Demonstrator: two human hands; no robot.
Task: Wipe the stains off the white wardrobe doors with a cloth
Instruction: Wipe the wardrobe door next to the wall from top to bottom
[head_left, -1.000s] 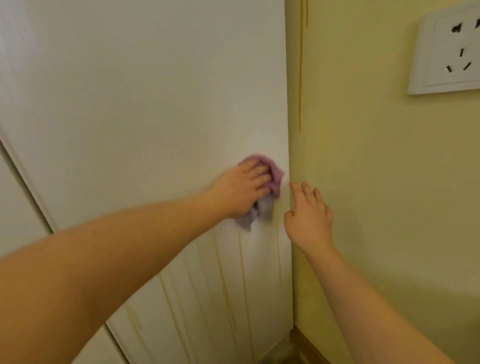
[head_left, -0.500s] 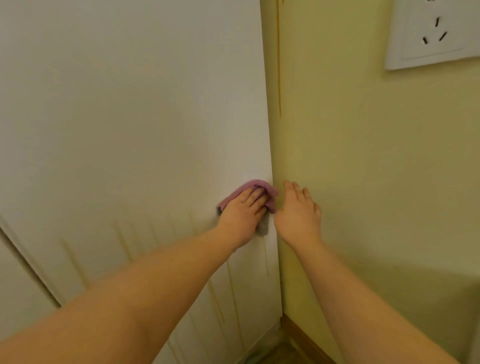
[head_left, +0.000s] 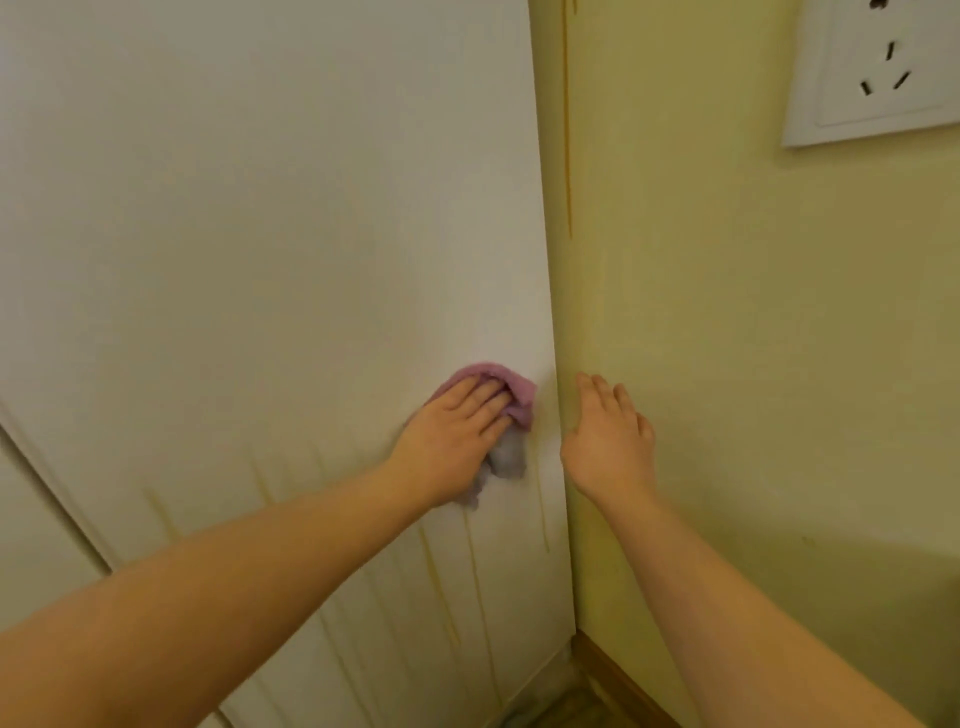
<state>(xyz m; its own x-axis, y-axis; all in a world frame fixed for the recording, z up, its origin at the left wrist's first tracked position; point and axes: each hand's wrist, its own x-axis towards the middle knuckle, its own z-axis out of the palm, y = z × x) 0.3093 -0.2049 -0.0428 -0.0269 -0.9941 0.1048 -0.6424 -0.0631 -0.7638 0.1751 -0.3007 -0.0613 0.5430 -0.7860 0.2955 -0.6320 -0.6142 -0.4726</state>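
The white wardrobe door fills the left of the view. My left hand presses a crumpled purple and grey cloth flat against it, close to the door's right edge. Several thin yellowish-brown drip stains run down the door below the cloth. My right hand rests with fingers apart on the yellow wall just right of the door's edge, holding nothing.
The yellow wall meets the wardrobe in a corner, with a brown drip line running down it. A white power socket sits at the upper right. A wooden skirting board and floor lie below.
The view dipped and came back up a little. My left hand with the cloth went lower on the door, then slightly left of the edge. My right hand stayed on the wall beside it.
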